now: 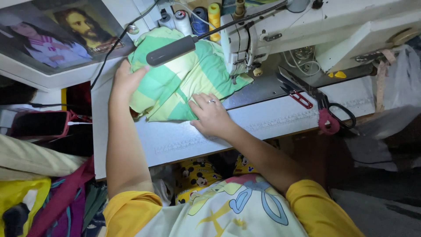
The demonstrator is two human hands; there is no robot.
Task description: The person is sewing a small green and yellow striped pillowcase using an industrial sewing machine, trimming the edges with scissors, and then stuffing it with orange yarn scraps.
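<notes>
While flat on green cloth (pixel 175 83) | left hand (pixel 125 81) far edge | right hand (pixel 212 115) near edge, apparently pressing

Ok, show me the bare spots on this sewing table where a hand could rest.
Bare white tabletop runs along the near edge, below the green checked fabric bundle, and between the right hand and the black-handled scissors. Crowded: under the white sewing machine, where the left hand presses the bundle.

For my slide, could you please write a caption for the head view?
Both hands press green checked fabric at a white sewing machine, scissors beside.
</notes>
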